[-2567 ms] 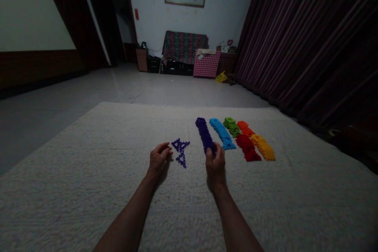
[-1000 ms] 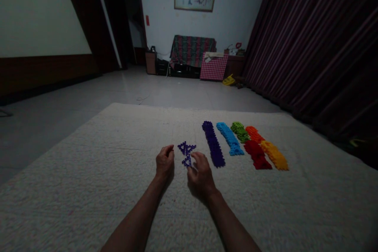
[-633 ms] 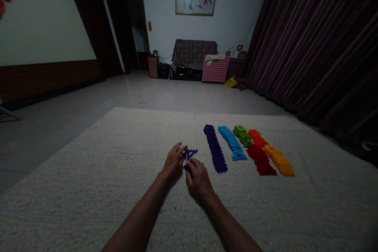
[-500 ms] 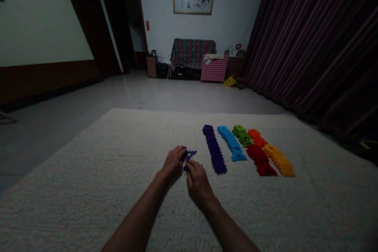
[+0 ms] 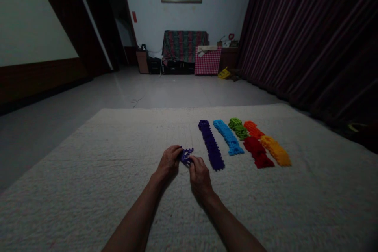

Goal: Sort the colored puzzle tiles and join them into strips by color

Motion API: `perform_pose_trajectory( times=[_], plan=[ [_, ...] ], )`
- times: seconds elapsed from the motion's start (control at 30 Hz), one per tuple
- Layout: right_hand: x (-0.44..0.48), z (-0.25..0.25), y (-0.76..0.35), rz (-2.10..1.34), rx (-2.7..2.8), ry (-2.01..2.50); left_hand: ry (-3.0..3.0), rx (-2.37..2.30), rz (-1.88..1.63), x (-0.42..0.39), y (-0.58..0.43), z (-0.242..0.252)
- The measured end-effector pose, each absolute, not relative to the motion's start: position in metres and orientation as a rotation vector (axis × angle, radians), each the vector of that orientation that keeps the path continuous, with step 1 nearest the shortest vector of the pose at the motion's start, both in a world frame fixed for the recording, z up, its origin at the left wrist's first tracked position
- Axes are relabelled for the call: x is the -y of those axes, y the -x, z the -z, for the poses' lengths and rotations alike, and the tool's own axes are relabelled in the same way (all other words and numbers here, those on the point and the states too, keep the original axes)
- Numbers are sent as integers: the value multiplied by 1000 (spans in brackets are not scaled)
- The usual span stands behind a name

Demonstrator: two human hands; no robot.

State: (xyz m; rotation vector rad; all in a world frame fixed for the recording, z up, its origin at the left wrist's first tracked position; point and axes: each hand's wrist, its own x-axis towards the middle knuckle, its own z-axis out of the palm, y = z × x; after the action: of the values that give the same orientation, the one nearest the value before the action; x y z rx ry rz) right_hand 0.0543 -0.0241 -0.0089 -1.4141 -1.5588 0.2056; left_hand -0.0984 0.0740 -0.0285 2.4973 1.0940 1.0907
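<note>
Between my hands is a purple toothed foam-like piece [image 5: 186, 156] with openings in it, held just above or on the pale mat; its full shape is partly hidden by my fingers. My left hand [image 5: 169, 161] pinches its left side. My right hand [image 5: 200, 174] has thumb and fingers closed on its lower right edge. To the right of my hands lies a long row of purple toothed pieces [image 5: 211, 145]. Past it is a light blue row [image 5: 228, 137] of similar pieces.
Green [image 5: 238, 128], orange [image 5: 254, 130], red [image 5: 258, 152] and yellow [image 5: 276, 151] stacks of pieces lie farther right on the cream mat [image 5: 88, 173]. Beyond the mat's far edge are a tiled floor [image 5: 165, 90], a cloth-covered cabinet [image 5: 185, 47] and a dark curtain [image 5: 271, 39].
The purple piece has turned between my hands and shows more of its face. My right hand has shifted slightly right, widening the gap between my hands. The camera view has tilted and shifted.
</note>
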Motion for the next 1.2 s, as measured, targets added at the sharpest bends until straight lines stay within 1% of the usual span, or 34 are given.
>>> perform_pose_trajectory(
  times=[0.13, 0.27, 0.5, 0.83, 0.97, 1.2],
  plan=[
    [27, 3, -57, -206, 1470, 1386, -2460, -1101, -1145, -74, 98, 30],
    [32, -5, -76, -121, 1367, 1403, -2456, -1112, -1155, -73, 98, 31],
    [40, -10, -121, -8, 1246, 1611, -2461, -1085, -1185, -74, 98, 31],
    [45, -7, -132, 140, 1194, 1889, -2439, -1111, -1193, -75, 97, 33],
    [42, -4, -135, 120, 1153, 1903, -2452, -1106, -1190, -78, 98, 35],
    [41, -5, -138, -28, 1088, 1908, -2509, -1081, -1194, -79, 99, 36]
  ],
)
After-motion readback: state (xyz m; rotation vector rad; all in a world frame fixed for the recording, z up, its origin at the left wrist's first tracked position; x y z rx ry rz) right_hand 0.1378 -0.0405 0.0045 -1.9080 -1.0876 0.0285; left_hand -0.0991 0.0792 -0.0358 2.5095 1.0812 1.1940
